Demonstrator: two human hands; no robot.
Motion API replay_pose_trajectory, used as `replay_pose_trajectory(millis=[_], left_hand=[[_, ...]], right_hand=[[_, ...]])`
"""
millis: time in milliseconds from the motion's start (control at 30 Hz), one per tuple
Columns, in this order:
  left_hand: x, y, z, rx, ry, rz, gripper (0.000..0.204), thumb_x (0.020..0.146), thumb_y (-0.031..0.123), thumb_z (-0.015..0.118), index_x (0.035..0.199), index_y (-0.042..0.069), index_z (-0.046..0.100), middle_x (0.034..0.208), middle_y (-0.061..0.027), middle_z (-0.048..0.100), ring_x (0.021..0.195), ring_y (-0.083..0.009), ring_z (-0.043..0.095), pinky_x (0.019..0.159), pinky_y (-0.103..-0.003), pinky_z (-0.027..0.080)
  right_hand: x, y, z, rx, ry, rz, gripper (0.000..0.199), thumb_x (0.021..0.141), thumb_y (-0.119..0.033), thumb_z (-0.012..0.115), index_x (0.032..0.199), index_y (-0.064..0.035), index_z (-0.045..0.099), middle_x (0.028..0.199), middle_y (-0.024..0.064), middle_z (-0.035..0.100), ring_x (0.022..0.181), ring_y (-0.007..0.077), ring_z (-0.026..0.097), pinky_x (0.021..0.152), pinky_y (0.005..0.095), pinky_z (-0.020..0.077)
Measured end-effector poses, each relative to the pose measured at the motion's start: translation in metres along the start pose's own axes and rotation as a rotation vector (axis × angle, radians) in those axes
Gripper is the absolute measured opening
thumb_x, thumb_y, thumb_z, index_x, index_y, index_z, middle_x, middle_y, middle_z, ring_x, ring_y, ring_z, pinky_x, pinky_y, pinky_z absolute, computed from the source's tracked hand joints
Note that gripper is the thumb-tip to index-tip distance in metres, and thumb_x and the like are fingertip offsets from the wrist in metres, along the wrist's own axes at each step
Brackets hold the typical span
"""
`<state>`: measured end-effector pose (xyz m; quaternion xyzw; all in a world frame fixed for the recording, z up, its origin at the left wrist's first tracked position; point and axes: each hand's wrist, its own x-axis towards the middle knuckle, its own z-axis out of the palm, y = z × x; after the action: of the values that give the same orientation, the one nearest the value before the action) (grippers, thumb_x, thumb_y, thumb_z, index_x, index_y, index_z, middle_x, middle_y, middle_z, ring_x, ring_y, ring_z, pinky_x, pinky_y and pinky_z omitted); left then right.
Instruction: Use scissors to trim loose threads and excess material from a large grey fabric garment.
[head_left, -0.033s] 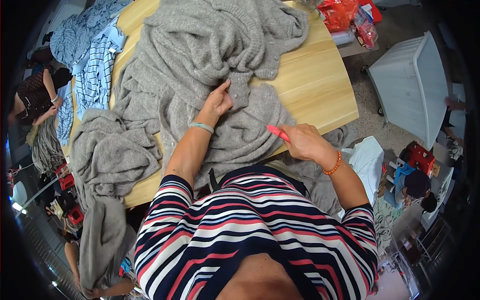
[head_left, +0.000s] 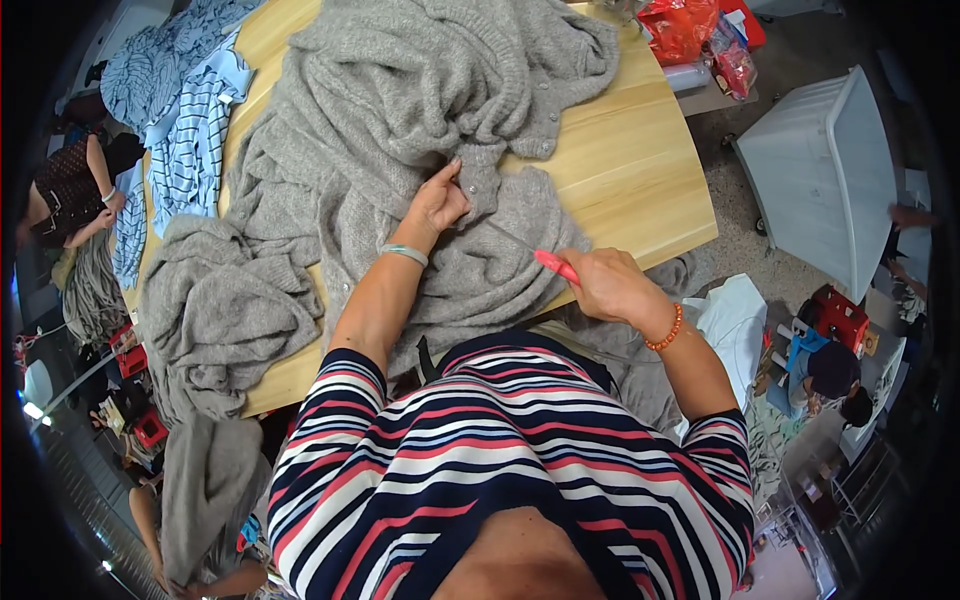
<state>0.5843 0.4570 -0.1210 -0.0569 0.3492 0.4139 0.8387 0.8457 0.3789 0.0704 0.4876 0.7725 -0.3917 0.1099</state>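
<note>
A fluffy grey knitted cardigan (head_left: 385, 90) lies heaped over the wooden table in front of me. My left hand (head_left: 438, 203) is closed on its ribbed, buttoned edge (head_left: 483, 172), thumb pressed against the fabric. In my right hand (head_left: 615, 285) is a slender tool with a pink handle (head_left: 556, 266), gripped in closed fingers. Its thin metal shaft points up and left toward the ribbed edge near my left hand; the fine tip is too small to make out.
Another grey knit garment (head_left: 225, 300) hangs over the table's left edge. Blue striped garments (head_left: 195, 130) lie at the far left. A white wheeled bin (head_left: 820, 170) stands right of the wooden table (head_left: 640, 180). A person (head_left: 75, 195) works at the left; others sit lower right.
My left hand has turned very slightly on the ribbed edge. At lower left, a grey knit held by another person has shifted a little. My right hand stays in place.
</note>
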Motion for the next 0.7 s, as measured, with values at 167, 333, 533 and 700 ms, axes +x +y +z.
replay_pose_trajectory(millis=[167, 333, 533, 700], left_hand=[[0.000, -0.005, -0.006, 0.033, -0.019, 0.079, 0.030, 0.096, 0.017, 0.051, 0.120, -0.001, 0.053, 0.120, -0.0135, 0.060, 0.113, -0.0263, 0.056, 0.103, -0.043, 0.042], [0.002, -0.004, -0.019, 0.036, 0.022, 0.094, 0.020, 0.094, 0.011, 0.056, 0.111, 0.002, 0.058, 0.109, -0.0099, 0.064, 0.106, -0.0215, 0.058, 0.098, -0.038, 0.047], [-0.026, -0.007, -0.001, 0.077, 0.026, 0.111, 0.015, 0.094, 0.009, 0.054, 0.106, 0.002, 0.058, 0.104, -0.0079, 0.064, 0.100, -0.0219, 0.061, 0.093, -0.039, 0.050], [-0.117, 0.021, 0.072, 0.141, -0.246, 0.223, 0.022, 0.094, 0.013, 0.053, 0.113, 0.002, 0.054, 0.115, -0.0130, 0.060, 0.108, -0.0258, 0.058, 0.098, -0.044, 0.046]], right_hand=[[-0.002, 0.000, -0.003, 0.029, -0.029, -0.016, 0.028, 0.084, -0.015, 0.054, 0.111, -0.0071, 0.056, 0.080, 0.0245, 0.063, 0.079, 0.0433, 0.061, 0.068, 0.0508, 0.0471], [-0.008, 0.001, -0.013, 0.051, 0.091, -0.052, 0.030, 0.084, -0.015, 0.055, 0.114, -0.0073, 0.055, 0.082, 0.0241, 0.063, 0.080, 0.0442, 0.060, 0.071, 0.0510, 0.0470], [-0.007, -0.005, -0.017, -0.015, 0.112, 0.026, 0.034, 0.083, -0.016, 0.058, 0.116, -0.0080, 0.054, 0.084, 0.0246, 0.063, 0.080, 0.0439, 0.060, 0.072, 0.0500, 0.0471], [-0.005, 0.007, -0.021, 0.198, 0.266, -0.107, 0.043, 0.085, -0.008, 0.055, 0.128, -0.0054, 0.049, 0.081, 0.0196, 0.063, 0.076, 0.0328, 0.064, 0.073, 0.0403, 0.0498]])
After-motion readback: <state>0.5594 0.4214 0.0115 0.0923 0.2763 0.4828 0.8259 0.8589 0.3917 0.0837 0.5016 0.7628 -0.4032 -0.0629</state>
